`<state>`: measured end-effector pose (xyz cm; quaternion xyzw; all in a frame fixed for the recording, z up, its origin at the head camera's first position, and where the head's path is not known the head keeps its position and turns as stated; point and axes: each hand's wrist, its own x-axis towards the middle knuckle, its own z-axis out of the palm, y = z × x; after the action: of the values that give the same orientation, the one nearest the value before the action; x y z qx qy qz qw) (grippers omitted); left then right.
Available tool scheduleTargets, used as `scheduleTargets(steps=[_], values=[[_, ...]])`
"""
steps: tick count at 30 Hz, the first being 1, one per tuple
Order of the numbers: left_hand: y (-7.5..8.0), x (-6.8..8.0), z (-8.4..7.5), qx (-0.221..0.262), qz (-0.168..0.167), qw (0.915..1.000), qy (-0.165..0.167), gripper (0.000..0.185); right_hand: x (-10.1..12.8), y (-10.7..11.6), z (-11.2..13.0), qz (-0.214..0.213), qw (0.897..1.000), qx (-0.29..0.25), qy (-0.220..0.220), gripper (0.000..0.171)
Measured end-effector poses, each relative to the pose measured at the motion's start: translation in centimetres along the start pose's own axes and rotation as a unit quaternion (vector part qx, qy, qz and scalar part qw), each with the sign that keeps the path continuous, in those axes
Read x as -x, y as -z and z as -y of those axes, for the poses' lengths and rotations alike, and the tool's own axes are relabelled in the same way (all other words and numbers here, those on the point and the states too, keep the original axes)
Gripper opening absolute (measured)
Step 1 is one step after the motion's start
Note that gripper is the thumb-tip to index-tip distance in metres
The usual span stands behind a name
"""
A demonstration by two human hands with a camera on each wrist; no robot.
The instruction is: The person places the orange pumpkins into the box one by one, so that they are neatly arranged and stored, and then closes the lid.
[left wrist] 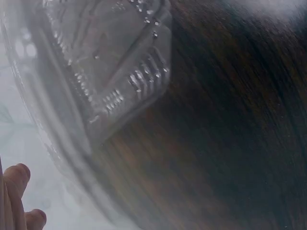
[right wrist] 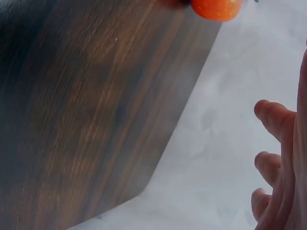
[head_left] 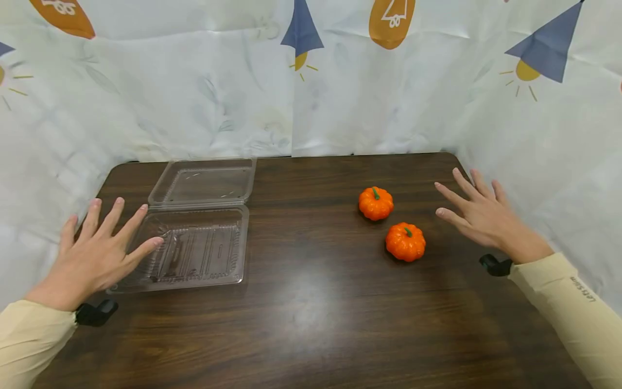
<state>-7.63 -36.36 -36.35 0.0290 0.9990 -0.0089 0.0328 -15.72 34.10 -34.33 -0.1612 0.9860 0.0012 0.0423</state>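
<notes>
With fingers spread, my left hand (head_left: 99,251) hovers over the left side of a clear plastic clamshell container (head_left: 238,243), holding nothing. The container lies unfolded, its lid (head_left: 214,183) toward the back and its ribbed tray in front. My right hand (head_left: 486,216), fingers spread as well, is held up at the right side and grips nothing. To its left sit two small orange pumpkins with green stems: a farther pumpkin (head_left: 376,203) and a nearer pumpkin (head_left: 405,242). In the right wrist view one pumpkin (right wrist: 217,7) is partly cut off at the top edge.
Everything stands on a dark wood-grain table (head_left: 311,324) with rounded back corners. A white patterned curtain (head_left: 340,108) hangs behind it and along both sides. Each wrist carries a small black camera, such as the right camera (head_left: 495,265).
</notes>
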Motion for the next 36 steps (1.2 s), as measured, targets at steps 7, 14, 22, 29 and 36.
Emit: scheduleTargets(steps=[7, 14, 22, 29, 36], values=[[-0.7, 0.0, 0.9, 0.005, -0.014, 0.9999, -0.008, 0.083, -0.2, -0.6, 1.1, -0.012, 1.0, 0.001, 0.02, 0.064], [-1.1, -0.2, 1.8, 0.016, -0.023, 0.9995, -0.013, 0.08, -0.2, -1.5, 2.1, -0.028, 0.999, -0.021, 0.04, 0.068], [-1.7, -0.2, 2.8, 0.037, -0.043, 0.9981, -0.023, 0.068, -0.3, -2.9, 3.0, -0.057, 0.994, -0.038, 0.081, 0.067], [-2.1, -0.4, 3.4, 0.047, -0.063, 0.9966, -0.026, 0.066, 0.0, -4.0, 4.1, -0.064, 0.99, -0.074, 0.106, 0.07], [-2.5, -0.3, 3.3, 0.063, -0.081, 0.9945, -0.022, 0.056, 0.7, -5.2, 4.6, -0.035, 0.983, -0.141, 0.112, 0.072]])
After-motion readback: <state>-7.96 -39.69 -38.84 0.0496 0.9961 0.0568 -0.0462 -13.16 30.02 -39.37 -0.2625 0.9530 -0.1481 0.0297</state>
